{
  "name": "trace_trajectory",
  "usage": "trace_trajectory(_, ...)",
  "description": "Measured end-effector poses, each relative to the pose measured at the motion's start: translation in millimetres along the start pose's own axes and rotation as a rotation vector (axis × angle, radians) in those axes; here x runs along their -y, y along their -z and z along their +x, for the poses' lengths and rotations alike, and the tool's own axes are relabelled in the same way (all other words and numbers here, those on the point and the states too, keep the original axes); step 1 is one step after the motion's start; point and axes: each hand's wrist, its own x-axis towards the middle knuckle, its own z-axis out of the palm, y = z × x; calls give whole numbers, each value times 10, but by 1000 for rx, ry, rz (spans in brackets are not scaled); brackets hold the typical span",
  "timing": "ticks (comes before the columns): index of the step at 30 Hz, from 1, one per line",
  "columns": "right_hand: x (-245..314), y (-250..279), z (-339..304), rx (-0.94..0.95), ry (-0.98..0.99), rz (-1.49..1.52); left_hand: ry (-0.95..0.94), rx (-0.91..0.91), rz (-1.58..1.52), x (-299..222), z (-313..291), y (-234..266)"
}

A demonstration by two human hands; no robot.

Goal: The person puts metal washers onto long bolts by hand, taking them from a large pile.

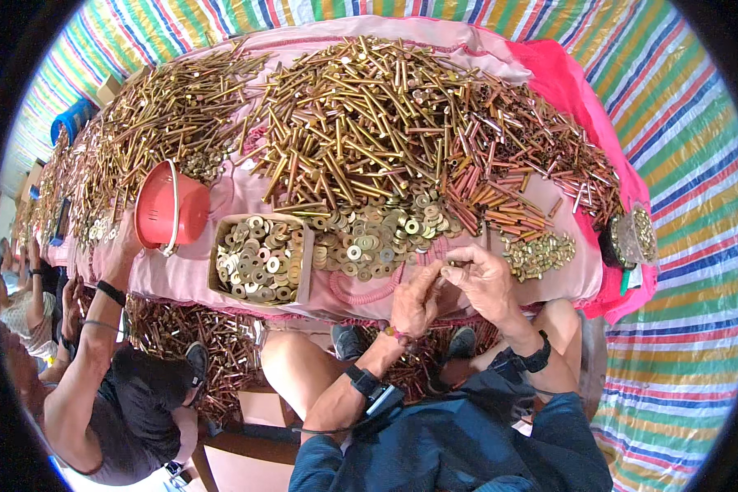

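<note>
My left hand (416, 306) and my right hand (482, 283) meet over the near edge of the pink-covered table, fingertips pinched together. Whatever is between them is small and mostly hidden by the fingers. Just beyond my hands lies a heap of flat metal washers (377, 238). To the right of them are small brass-coloured nuts (541, 254) in a loose pile. Copper-coloured metal sleeves (508, 201) lie behind those. A cardboard box (305, 266) full of washers stands left of my left hand. A pink coiled cord (357, 293) runs beside that hand.
Long brass-coloured bolts (344, 115) form a big mound at the back. Another person's arm (90, 361) reaches in at the left, near a red bucket (172, 209). A clear tub (635, 234) of small parts sits at the right edge. More metal parts (193, 340) lie beneath the table.
</note>
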Motion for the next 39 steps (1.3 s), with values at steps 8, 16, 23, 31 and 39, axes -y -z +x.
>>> trace_trajectory(8, 14, 25, 33, 11, 309, -347, 128, 79, -13, 22, -41, 12)
trace_trajectory(16, 23, 21, 41, -1, 438, -452, 14, 15, -52, -1, -21, -37)
trace_trajectory(23, -35, 15, 28, -16, 134, -273, 35, 51, 12, 4, -27, 18)
trace_trajectory(31, 122, 78, 8, 45, 240, -397, -9, 49, 4, 23, -23, 14)
trace_trajectory(39, 170, 27, 27, 32, 220, -450, -10, -8, 11, 17, 0, 3)
